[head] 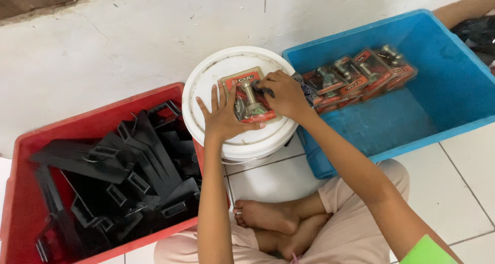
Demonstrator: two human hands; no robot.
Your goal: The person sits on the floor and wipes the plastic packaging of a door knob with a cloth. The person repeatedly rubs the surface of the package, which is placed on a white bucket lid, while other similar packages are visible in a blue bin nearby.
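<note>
L hand (223, 115) lies flat, fingers spread wide, palm down on the left edge of a blister pack (249, 96). It presses the pack, not gripping it. R hand (284, 95) is curled over the pack's top right corner, fingertips pinched on it; can't tell what's under the fingers. Pack is a red card w/ clear plastic bubble over a metal, knob-shaped hardware piece. It sits flat on the lid of a white plastic bucket (238, 140), round, smooth, a bit scuffed, directly in front of the person.

Right of the bucket, touching it: blue plastic bin (454, 89), rectangular, glossy walls, w/ a row of same packs (361, 76) leaning overlapped along its far side; rest of its floor bare. Left of the bucket: red plastic bin (20, 166), heaped w/ black flat parts (124, 176), angular, matte, w/ rectangular slots; jumbled, so single shapes hard to sort out.

Floor is white tile w/ dark grout lines; behind the bins a white painted wall base, chipped and smudged, w/ a strip of brown at top left. Person sits cross-legged, bare feet (278, 220) just below the bucket, pale pink trousers, green sleeve edge at bottom right. Red bin cut off at left and bottom edge; dark object at top right corner too cropped to tell.
</note>
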